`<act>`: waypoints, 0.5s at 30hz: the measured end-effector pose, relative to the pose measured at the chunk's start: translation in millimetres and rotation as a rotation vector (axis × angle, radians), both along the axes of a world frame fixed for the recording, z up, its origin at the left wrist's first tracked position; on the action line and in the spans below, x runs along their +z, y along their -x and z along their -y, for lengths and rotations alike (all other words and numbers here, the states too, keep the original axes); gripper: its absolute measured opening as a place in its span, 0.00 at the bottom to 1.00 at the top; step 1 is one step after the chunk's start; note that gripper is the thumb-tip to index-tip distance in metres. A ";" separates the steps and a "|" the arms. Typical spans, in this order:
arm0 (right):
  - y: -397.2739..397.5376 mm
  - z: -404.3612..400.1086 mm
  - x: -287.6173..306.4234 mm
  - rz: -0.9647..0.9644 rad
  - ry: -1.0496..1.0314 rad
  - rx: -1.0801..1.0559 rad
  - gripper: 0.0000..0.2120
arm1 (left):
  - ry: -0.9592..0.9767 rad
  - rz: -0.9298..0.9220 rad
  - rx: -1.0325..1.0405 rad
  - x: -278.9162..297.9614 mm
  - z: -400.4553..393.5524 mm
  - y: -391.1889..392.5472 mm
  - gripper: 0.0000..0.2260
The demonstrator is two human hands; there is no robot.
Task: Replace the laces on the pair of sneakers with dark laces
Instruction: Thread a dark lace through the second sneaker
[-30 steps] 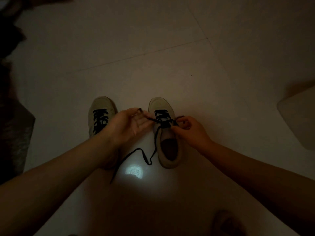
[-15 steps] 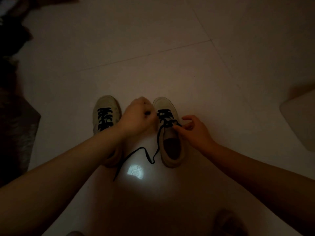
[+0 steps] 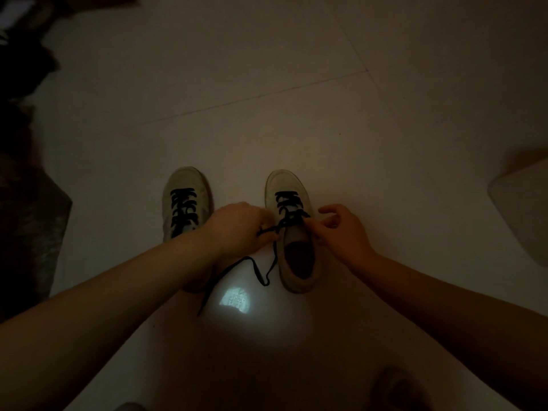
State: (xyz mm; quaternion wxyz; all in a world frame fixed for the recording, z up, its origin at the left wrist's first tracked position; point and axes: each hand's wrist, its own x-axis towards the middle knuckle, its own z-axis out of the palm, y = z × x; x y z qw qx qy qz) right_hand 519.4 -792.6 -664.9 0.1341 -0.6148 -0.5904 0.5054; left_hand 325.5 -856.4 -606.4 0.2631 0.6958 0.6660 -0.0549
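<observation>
Dim room, tiled floor [image 3: 267, 84]. Two pale sneakers sit side by side on the floor, toes pointing away from the person. Left sneaker [image 3: 185, 197] is laced up with a dark lace [image 3: 182, 209]; its heel end is hidden under the left forearm. Right sneaker [image 3: 292, 232] is laced with a dark lace [image 3: 289, 206] across the upper eyelets, opening bare and dark inside.

Left hand [image 3: 237, 228] sits between the two sneakers, fingers curled, pinching one end of the right sneaker's lace just beside the shoe's left edge. That strand runs taut from the hand up to the eyelets. Right hand [image 3: 341, 232] is at the right side of the same sneaker, thumb and forefinger pinched at the top eyelet area on the lace; the other fingers are loosely spread above it.

A loose tail of lace [image 3: 258, 271] drops from the left side of the right sneaker, loops on the floor and trails toward the person, ending near a bright light patch [image 3: 234, 301] reflected on the tile.

Pale boxy object [image 3: 522, 215] at the right edge. Dark cloth-like pile [image 3: 26, 203] along the left edge, too dark to identify.
</observation>
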 end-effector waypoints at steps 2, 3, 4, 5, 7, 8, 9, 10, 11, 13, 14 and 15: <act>0.5 0.4 -0.4 0.021 -0.020 0.011 0.18 | 0.128 0.084 -0.072 9.7 0.1 4.3 0.13; 1.0 0.6 -0.4 0.032 -0.030 0.018 0.18 | 0.192 0.221 -0.043 15.2 -1.3 7.7 0.14; 1.8 1.1 0.1 0.038 -0.038 0.026 0.17 | 0.228 0.376 0.013 22.0 -4.0 10.3 0.15; 2.8 2.1 0.4 0.041 -0.044 0.036 0.16 | 0.245 0.504 0.066 25.9 -6.7 12.9 0.16; 5.1 6.2 0.9 0.053 -0.052 0.075 0.15 | 0.258 0.630 0.094 32.8 -10.3 12.3 0.17; 6.2 9.4 1.4 0.064 -0.057 0.104 0.14 | 0.276 0.644 0.069 35.4 -9.8 8.1 0.17; 7.2 12.6 2.2 0.079 -0.075 0.142 0.13 | 0.290 0.651 0.038 35.5 -7.8 1.7 0.15; 7.1 15.2 2.7 0.105 -0.110 0.184 0.12 | 0.304 0.647 0.007 34.0 -4.4 -6.7 0.15; 6.2 16.7 3.0 0.138 -0.157 0.224 0.12 | 0.304 0.627 -0.024 29.4 0.1 -15.3 0.14; 4.1 17.8 3.1 0.177 -0.246 0.296 0.13 | 0.288 0.465 -0.096 18.1 10.8 -32.6 0.15; 4.0 18.0 3.2 0.176 -0.276 0.330 0.13 | 0.282 0.341 -0.132 12.5 17.0 -40.5 0.15; 4.9 18.5 3.3 0.178 -0.297 0.367 0.13 | 0.272 0.231 -0.150 6.1 23.7 -46.6 0.16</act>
